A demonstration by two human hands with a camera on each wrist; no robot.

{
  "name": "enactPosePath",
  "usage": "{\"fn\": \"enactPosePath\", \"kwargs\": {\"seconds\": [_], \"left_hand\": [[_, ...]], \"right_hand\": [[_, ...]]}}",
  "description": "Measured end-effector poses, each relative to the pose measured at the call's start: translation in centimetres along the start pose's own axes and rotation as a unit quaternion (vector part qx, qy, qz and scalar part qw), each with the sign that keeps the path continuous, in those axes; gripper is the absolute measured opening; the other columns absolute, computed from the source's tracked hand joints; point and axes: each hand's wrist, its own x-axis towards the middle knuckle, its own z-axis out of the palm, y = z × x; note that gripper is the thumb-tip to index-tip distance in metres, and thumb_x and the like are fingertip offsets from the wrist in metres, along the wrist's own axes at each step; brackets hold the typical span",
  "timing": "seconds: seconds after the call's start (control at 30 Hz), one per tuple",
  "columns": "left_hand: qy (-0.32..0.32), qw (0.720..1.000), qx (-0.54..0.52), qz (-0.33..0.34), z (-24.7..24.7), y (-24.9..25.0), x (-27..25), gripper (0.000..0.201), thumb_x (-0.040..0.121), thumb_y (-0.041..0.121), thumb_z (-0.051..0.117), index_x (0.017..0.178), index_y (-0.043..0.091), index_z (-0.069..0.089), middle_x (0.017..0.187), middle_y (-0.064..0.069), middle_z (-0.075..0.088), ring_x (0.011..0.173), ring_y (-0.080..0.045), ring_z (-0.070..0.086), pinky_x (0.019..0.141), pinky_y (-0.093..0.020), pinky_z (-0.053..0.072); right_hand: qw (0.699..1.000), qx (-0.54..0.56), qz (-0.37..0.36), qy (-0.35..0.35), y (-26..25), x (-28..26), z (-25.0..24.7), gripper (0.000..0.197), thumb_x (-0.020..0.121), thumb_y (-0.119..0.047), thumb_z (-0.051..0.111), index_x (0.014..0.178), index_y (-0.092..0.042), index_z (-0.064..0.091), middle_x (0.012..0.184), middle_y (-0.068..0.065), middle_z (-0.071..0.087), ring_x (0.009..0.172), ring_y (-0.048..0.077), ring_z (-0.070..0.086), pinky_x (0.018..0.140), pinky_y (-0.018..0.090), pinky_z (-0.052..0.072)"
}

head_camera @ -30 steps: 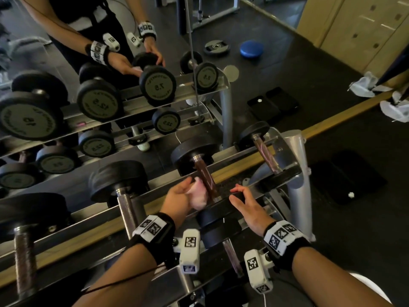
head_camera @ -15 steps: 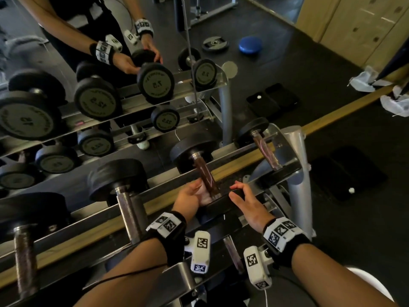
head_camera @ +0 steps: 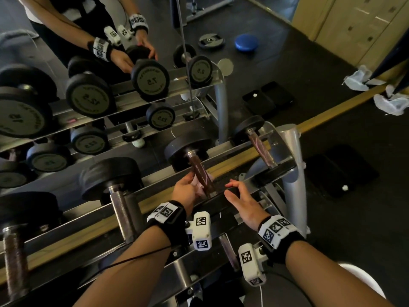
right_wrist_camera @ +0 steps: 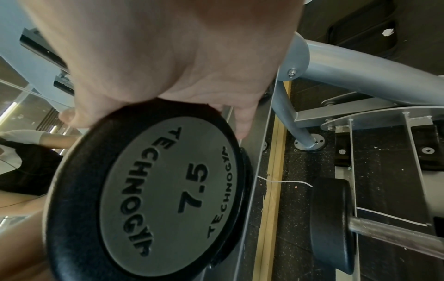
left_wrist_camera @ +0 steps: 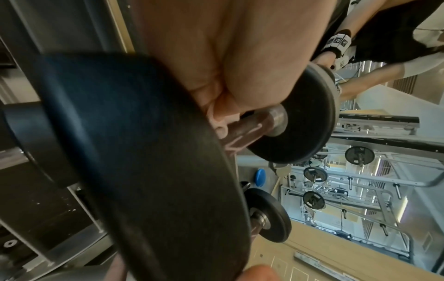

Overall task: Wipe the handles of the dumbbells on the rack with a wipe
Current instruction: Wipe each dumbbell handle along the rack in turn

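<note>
A 7.5 dumbbell lies across the top tier of the rack [head_camera: 285,169], its dark handle [head_camera: 202,175] running away from me. My left hand [head_camera: 188,189] holds a pale pink wipe [head_camera: 199,185] wrapped under and around the near part of that handle. In the left wrist view the wipe [left_wrist_camera: 221,117] shows bunched between my fingers and the handle [left_wrist_camera: 242,131]. My right hand [head_camera: 240,198] grips the dumbbell's near head [right_wrist_camera: 168,192], thumb and fingers curled over its rim.
A bigger dumbbell with a steel handle [head_camera: 120,209] lies to the left, a smaller one [head_camera: 261,149] to the right. A mirror behind the rack reflects me and the weights. Black mats [head_camera: 336,173], a blue disc [head_camera: 246,42] and white rags [head_camera: 358,79] lie on the floor.
The left hand has carried the wipe from the handle's left side down and under it, so the wipe now shows on both sides. The right hand stays on the dumbbell head.
</note>
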Motion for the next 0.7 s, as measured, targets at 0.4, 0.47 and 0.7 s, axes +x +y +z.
{"fn": "enactPosePath", "kwargs": {"seconds": [0.4,0.47,0.7], "left_hand": [[-0.096,0.995,-0.032,-0.009,-4.4,1.6,-3.2,0.077,0.083,-0.031,0.029,0.143,0.015,0.045,0.131,-0.013,0.060,0.114,-0.032,0.062,0.070,-0.035,0.061],[-0.108,0.994,0.009,0.021,-4.5,2.4,-3.7,0.076,0.084,-0.030,0.031,0.144,0.016,0.045,0.129,-0.013,0.062,0.111,-0.030,0.063,0.077,-0.038,0.060],[-0.212,0.968,0.097,0.091,-4.9,4.5,-5.3,0.086,0.083,-0.033,0.035,0.144,0.028,0.039,0.130,-0.015,0.064,0.121,-0.035,0.060,0.103,-0.058,0.044]], "right_hand": [[0.999,-0.038,0.027,0.005,-2.6,-1.3,-0.2,0.029,0.096,-0.045,0.055,0.122,-0.038,0.046,0.108,-0.006,0.061,0.095,0.010,0.062,0.066,0.015,0.051],[0.996,-0.087,0.009,0.017,-3.9,-1.3,-0.4,0.035,0.096,-0.034,0.059,0.128,-0.035,0.047,0.117,-0.004,0.060,0.107,0.015,0.060,0.084,0.023,0.052],[0.999,-0.002,-0.034,0.008,-10.1,-1.4,1.4,0.039,0.096,-0.010,0.058,0.134,-0.011,0.054,0.126,0.006,0.059,0.115,0.015,0.056,0.085,0.012,0.045]]}}
